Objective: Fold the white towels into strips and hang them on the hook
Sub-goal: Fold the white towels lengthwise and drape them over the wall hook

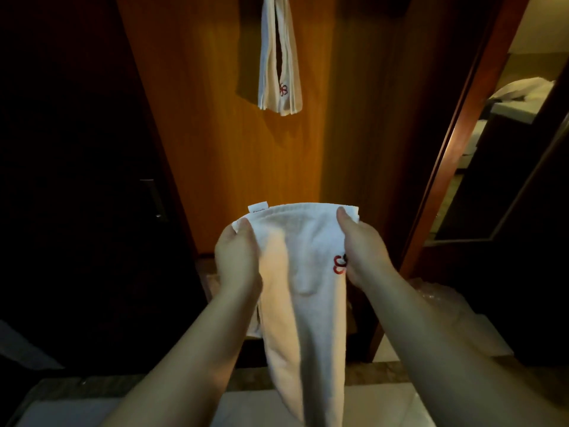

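I hold a white towel [303, 260] with a red embroidered mark in front of me, and it hangs down between my forearms. My left hand [237, 257] grips its upper left corner, near a small white label. My right hand [361, 248] grips the upper right corner, partly covering the red mark. A second white towel [278, 57], folded into a narrow strip with the same red mark, hangs high on the wooden panel [215, 134]. The hook it hangs from is out of view above the frame.
A dark door with a metal handle [154, 198] stands to the left. On the right a wooden door frame [462, 134] opens onto a room with white bedding [523, 87]. A pale tiled floor [77, 411] lies below.
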